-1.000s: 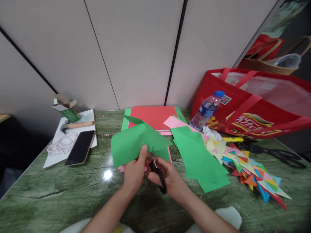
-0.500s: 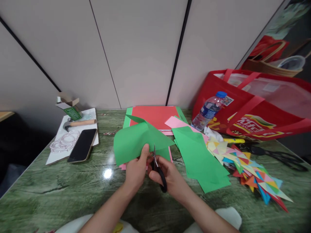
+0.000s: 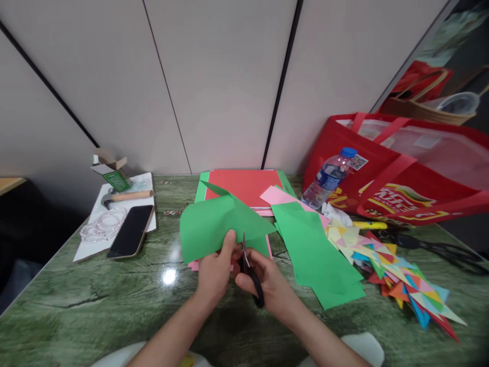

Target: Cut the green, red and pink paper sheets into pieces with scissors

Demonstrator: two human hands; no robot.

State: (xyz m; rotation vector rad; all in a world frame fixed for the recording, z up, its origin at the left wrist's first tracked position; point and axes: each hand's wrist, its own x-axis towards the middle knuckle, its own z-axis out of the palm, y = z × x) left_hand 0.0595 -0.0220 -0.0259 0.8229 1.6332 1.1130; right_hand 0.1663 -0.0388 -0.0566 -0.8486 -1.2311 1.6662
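Note:
A curled sheet of green paper (image 3: 208, 224) is pinched in my left hand (image 3: 216, 270), thumb on top. My right hand (image 3: 269, 280) is closed round the black handles of a pair of scissors (image 3: 255, 285). The scissor blades point away from me and meet the lower edge of the green sheet, just right of my left thumb. Behind the sheet lies a stack of coloured paper with a red sheet (image 3: 244, 182) on top. Cut green pieces (image 3: 315, 250) lie in a loose pile to the right, partly over a pink strip (image 3: 275, 193).
On the left, a white board (image 3: 95, 204) carries a phone (image 3: 131, 232), a small hammer (image 3: 130, 195), clear beads (image 3: 103, 224) and a little box (image 3: 114, 173). To the right are a water bottle (image 3: 328, 176), a red bag (image 3: 385, 188), folded paper shapes (image 3: 412, 285) and black scissors (image 3: 446, 250).
The whole view has shifted slightly, with things sitting a little lower. Both hands keep their holds, and the sheet and scissors look nearly the same.

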